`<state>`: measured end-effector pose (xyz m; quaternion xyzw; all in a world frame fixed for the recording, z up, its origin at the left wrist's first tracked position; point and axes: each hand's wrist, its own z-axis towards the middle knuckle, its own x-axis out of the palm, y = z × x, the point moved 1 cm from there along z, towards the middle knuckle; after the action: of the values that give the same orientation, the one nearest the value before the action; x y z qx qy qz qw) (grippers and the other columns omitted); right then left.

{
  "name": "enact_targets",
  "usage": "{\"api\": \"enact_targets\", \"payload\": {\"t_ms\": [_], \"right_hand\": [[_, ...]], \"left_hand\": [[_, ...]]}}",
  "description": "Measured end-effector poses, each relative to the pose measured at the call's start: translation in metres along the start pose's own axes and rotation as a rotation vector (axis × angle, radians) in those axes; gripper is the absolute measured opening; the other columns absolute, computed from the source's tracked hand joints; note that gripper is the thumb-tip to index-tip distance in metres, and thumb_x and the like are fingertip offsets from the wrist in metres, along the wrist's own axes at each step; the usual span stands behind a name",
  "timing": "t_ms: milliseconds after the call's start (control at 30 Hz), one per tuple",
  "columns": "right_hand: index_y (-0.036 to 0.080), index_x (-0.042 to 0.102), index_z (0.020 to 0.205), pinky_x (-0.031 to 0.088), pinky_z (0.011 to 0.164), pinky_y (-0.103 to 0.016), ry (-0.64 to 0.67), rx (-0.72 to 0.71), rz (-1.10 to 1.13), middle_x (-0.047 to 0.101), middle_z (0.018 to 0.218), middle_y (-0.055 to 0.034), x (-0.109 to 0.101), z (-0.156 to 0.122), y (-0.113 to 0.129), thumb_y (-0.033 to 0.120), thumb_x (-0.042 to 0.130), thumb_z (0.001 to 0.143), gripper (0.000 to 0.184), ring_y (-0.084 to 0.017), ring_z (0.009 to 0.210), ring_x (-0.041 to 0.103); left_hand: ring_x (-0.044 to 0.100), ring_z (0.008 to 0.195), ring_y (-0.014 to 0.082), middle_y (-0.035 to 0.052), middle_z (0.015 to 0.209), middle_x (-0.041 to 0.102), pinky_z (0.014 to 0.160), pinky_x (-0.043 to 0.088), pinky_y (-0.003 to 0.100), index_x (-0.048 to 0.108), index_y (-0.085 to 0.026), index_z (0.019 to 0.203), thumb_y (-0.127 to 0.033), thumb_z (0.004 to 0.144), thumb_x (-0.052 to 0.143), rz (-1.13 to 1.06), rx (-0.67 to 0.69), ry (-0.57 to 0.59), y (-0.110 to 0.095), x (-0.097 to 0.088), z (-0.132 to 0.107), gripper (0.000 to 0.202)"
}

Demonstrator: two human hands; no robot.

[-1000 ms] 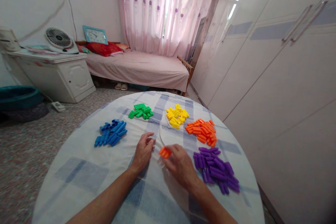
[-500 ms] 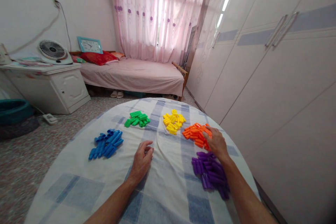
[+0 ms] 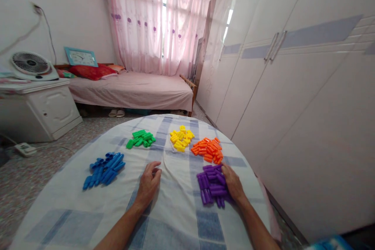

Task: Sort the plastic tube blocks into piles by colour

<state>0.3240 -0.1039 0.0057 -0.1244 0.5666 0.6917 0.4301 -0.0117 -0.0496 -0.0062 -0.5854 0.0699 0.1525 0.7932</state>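
Note:
Five sorted heaps of small plastic tubes lie on a round table with a checked cloth point(image 3: 175, 222). My right hand point(image 3: 233, 184) lies flat against the right side of the purple heap point(image 3: 208, 186), fingers stretched over its pieces. My left hand point(image 3: 148, 186) rests on the cloth near the middle, fingers loosely curled, nothing visible in it. Beyond the purple heap sits the orange heap point(image 3: 207, 150), then the yellow heap point(image 3: 181, 140) and the green heap point(image 3: 140, 139). The blue heap point(image 3: 104, 166) lies to the left.
A white wardrobe point(image 3: 293, 86) runs close along the table's right side. Behind the table stands a pink bed point(image 3: 131, 90). At the left are a white cabinet point(image 3: 43, 109) with a fan point(image 3: 31, 64), and a power strip point(image 3: 25, 149) on the floor.
My right hand carried an orange piece to the orange heap, then came back down onto the purple heap. The left hand stayed put. The view swung to the right.

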Motion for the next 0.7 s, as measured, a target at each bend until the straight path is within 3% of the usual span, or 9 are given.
{"api": "enact_targets", "payload": {"t_ms": [200, 367, 500, 700], "right_hand": [[0.016, 0.059, 0.114, 0.036, 0.099, -0.039, -0.104, 0.013, -0.105, 0.062, 0.117, -0.0116, 0.053, -0.019, 0.050, 0.045, 0.030, 0.090, 0.048, -0.023, 0.112, 0.055], [0.016, 0.058, 0.118, 0.031, 0.104, -0.042, -0.048, -0.012, -0.047, 0.058, 0.124, -0.0117, 0.091, -0.033, 0.095, 0.043, 0.035, 0.090, 0.044, -0.024, 0.120, 0.049], [0.018, 0.056, 0.121, 0.031, 0.105, -0.039, 0.028, -0.049, 0.128, 0.057, 0.126, -0.0086, 0.097, -0.037, 0.107, 0.044, 0.034, 0.091, 0.045, -0.020, 0.121, 0.049], [0.018, 0.059, 0.115, 0.036, 0.102, -0.033, -0.037, 0.008, 0.380, 0.061, 0.120, -0.0079, 0.091, -0.035, 0.096, 0.049, 0.029, 0.089, 0.051, -0.018, 0.115, 0.054]], "left_hand": [[0.062, 0.087, 0.0214, 0.0083, 0.103, 0.060, 0.075, 0.052, 0.036, 0.059, -0.018, 0.099, -0.035, 0.075, 0.051, 0.000, 0.003, 0.015, 0.001, 0.000, -0.001, 0.030], [0.062, 0.088, 0.0223, 0.0096, 0.105, 0.060, 0.070, 0.053, 0.035, 0.059, -0.017, 0.099, -0.037, 0.075, 0.051, -0.017, -0.009, 0.010, 0.000, -0.001, 0.000, 0.032], [0.063, 0.087, 0.0221, 0.0094, 0.102, 0.062, 0.075, 0.052, 0.037, 0.061, -0.016, 0.097, -0.036, 0.075, 0.051, -0.022, 0.000, 0.002, -0.002, -0.002, 0.001, 0.031], [0.062, 0.085, 0.0211, 0.0083, 0.094, 0.064, 0.081, 0.050, 0.039, 0.062, -0.016, 0.094, -0.032, 0.078, 0.048, 0.030, 0.062, -0.021, -0.008, 0.000, -0.008, 0.027]]}}
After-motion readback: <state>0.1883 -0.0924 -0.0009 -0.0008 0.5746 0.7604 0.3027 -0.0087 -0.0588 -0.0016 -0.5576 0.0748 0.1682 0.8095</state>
